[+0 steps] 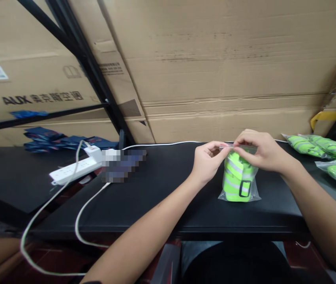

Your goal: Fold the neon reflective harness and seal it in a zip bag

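A clear zip-lock bag (pixel 256 193) stands on the black table, its top edge between my two hands. Inside it is a folded neon-green strap (pixel 233 173) with silver reflective stripes and a black buckle (pixel 245 188). My left hand (pixel 207 159) pinches the left end of the bag's zip edge between thumb and fingers. Close beside it, my right hand (pixel 258 150) pinches the same edge further right, thumb in front and fingers curled behind. The fingertips of both hands nearly meet at the seal.
On the right lie several bagged green reflective straps (pixel 306 146). A white power strip (pixel 76 169) with a plugged-in charger and a pixelated flat item (pixel 123 165) sit left. Dark blue packets (pixel 45 138) are stacked behind. Cardboard (pixel 229 71) and a black rack post (pixel 96 75) border the table (pixel 162 189).
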Tool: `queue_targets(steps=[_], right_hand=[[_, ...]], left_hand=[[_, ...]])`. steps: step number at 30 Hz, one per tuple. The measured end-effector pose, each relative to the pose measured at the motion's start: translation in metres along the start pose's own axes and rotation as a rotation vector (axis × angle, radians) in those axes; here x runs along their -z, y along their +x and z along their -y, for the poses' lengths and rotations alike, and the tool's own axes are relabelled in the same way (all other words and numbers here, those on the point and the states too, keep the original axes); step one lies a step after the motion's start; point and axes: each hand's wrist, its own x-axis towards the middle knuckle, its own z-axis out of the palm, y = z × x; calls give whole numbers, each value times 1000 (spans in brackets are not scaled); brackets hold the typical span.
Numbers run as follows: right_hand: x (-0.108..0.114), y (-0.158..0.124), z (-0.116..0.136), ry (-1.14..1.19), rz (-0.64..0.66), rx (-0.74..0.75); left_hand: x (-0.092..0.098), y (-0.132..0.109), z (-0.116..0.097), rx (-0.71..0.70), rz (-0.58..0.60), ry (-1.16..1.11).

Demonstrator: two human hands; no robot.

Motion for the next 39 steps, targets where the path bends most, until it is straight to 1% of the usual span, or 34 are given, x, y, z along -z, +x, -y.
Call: queue_targets(steps=[5,10,13,15,17,20,23,26,29,31,34,37,39], right_hand=[[-5,0,2,-22,32,7],[-8,-1,3,-1,51,-21],[-8,-1,0,-11,70,-52],[-7,-1,-5,2,77,-67],[-6,0,-14,16,57,-106],[-6,2,-28,4,39,-183],[-7,4,-37,21,67,-236],[-8,4,-41,55,58,-293],[-8,1,-42,71,51,-313],[-9,-1,-43,60,66,-326],[-11,-1,-43,54,91,-384],[-21,-1,-44,91,72,-457],[-32,-2,-47,108,43,-507]], left_hand=[[-1,0,-2,-22,40,80],[6,3,-2,21,108,74],[9,4,-3,26,127,125],[10,5,-5,33,115,169],[11,7,-5,59,96,178],[14,11,-3,118,72,141],[14,13,1,177,59,92],[11,12,4,210,52,54],[7,10,7,234,19,42],[5,9,10,244,-9,45],[5,11,16,254,-18,52],[8,11,18,273,-42,126],[11,9,15,253,-33,322]])
